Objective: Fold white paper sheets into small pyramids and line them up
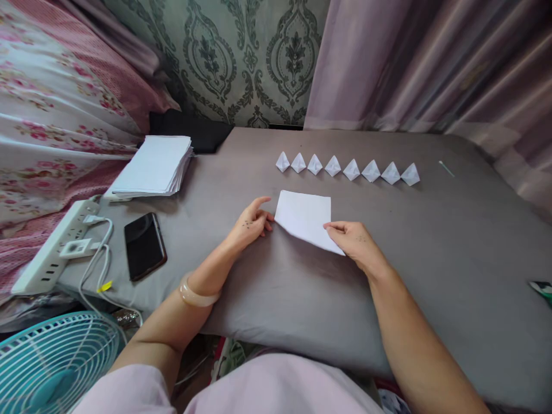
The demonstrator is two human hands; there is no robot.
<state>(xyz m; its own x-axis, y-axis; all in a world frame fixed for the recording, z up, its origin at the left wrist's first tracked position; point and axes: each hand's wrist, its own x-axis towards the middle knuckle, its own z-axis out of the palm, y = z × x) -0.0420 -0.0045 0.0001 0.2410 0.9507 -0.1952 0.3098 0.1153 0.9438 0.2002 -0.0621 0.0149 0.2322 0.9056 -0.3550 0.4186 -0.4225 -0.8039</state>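
Note:
A white sheet of paper [304, 215] lies in front of me, with its near right corner tilted up off the grey cloth. My right hand [356, 241] pinches that sheet at its right edge, thumb on top. Just left of the paper is my left hand [252, 223], index finger stretched out and the other fingers loosely bent. Its fingertips come close to the sheet's left corner; whether they touch it I cannot tell. Beyond the sheet stands a row of several small folded white paper shapes [333, 166], each pointed at the top.
At the left are a stack of white paper [153, 167], a dark phone [145, 246] and a white power strip [54, 250] with plugged-in cables. A teal fan [60, 362] stands at lower left. A thin small stick [447, 168] lies far right on the grey cloth [452, 259].

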